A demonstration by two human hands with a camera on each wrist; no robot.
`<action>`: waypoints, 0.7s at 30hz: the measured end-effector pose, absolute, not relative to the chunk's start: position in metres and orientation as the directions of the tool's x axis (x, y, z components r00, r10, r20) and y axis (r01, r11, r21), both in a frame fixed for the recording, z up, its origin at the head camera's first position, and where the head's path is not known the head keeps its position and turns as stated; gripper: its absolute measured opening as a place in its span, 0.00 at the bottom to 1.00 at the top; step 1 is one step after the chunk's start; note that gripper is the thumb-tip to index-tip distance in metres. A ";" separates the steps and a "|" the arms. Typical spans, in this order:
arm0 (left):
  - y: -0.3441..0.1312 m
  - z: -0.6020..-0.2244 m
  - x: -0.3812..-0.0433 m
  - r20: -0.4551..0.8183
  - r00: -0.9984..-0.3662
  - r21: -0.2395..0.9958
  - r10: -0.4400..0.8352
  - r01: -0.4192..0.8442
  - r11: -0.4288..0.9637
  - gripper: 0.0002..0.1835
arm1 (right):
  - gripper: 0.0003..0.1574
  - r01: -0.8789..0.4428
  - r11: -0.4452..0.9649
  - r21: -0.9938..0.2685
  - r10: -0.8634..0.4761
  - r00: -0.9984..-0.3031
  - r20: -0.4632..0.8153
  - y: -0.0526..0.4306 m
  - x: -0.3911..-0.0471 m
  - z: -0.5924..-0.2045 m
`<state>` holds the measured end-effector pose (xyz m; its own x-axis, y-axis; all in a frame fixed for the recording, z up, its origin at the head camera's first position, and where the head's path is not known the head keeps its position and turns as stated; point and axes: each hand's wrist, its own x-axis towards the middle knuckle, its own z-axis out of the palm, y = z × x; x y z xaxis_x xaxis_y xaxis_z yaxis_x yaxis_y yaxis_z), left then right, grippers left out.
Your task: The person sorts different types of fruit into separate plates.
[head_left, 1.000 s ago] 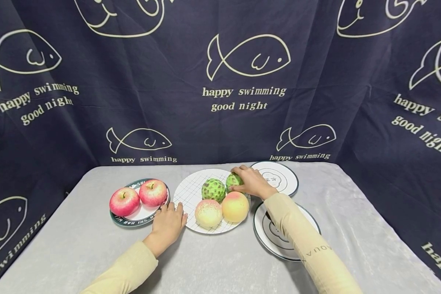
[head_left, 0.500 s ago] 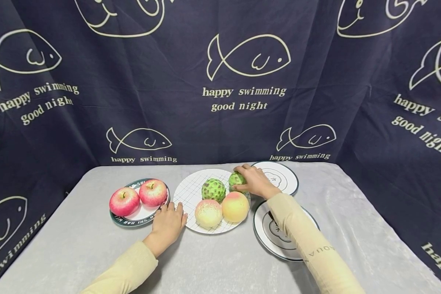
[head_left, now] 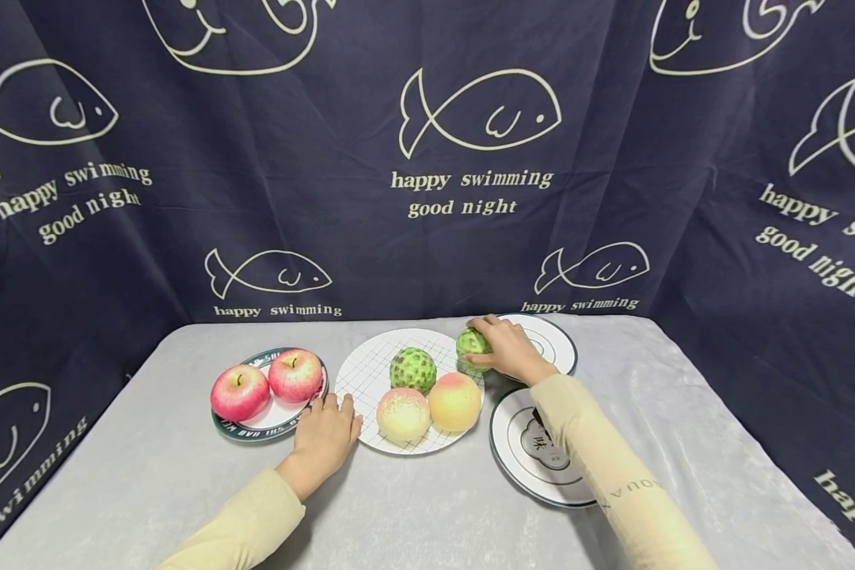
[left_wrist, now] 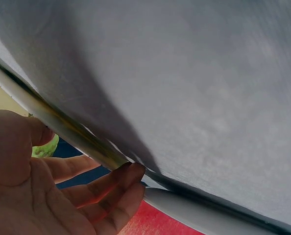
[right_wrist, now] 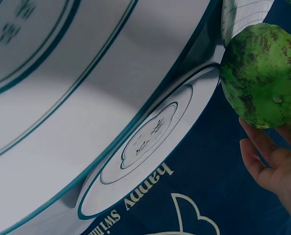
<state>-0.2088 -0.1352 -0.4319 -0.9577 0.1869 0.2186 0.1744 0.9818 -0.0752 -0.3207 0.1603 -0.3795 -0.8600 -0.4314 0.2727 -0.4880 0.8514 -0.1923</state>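
Note:
My right hand (head_left: 511, 348) grips a green sugar apple (head_left: 473, 347) over the right edge of the white gridded plate (head_left: 359, 372). In the right wrist view the thumb and fingers curl round this sugar apple (right_wrist: 260, 76), with its knobbly green underside in view. A second sugar apple (head_left: 412, 369) sits on the gridded plate behind two peaches, a pale one (head_left: 403, 414) and a yellow one (head_left: 454, 401). My left hand (head_left: 324, 435) rests with relaxed fingers at the plate's left rim; in the left wrist view its fingertips (left_wrist: 134, 171) are right at the rim.
Two red apples (head_left: 240, 392) lie on a green-rimmed plate (head_left: 245, 431) at the left. On the right stand two white plates with dark rims, a back one (head_left: 559, 340) and a front one (head_left: 509, 455). A dark fish-print curtain (head_left: 427, 261) hangs behind the grey-covered table (head_left: 399, 514).
My right hand has carried the sugar apple a little to the right, from beside the second sugar apple to the plate's edge. My left hand has stayed in place.

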 end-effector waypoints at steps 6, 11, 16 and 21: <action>-0.136 -0.433 -0.209 0.218 -0.958 -0.071 0.188 0.176 0.982 0.23 | 0.38 -0.467 0.861 -0.200 -0.407 -0.870 0.280 0.170 -0.319 -0.376; -0.136 -0.433 -0.209 0.221 -0.957 -0.067 0.190 0.179 0.982 0.23 | 0.37 -0.456 0.867 -0.199 -0.389 -0.871 0.298 0.179 -0.318 -0.375; -0.136 -0.433 -0.208 0.221 -0.957 -0.068 0.190 0.179 0.982 0.23 | 0.36 -0.449 0.873 -0.189 -0.374 -0.866 0.331 0.190 -0.318 -0.376; -0.135 -0.432 -0.207 0.219 -0.958 -0.058 0.186 0.178 0.982 0.22 | 0.37 -0.425 0.884 -0.194 -0.346 -0.875 0.339 0.202 -0.318 -0.380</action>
<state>-0.2070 -0.1353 -0.4316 -0.9578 0.1864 0.2187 0.1780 0.9823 -0.0576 -0.3178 0.2016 -0.3796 -0.8749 -0.3457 0.3392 -0.4245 0.8844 -0.1937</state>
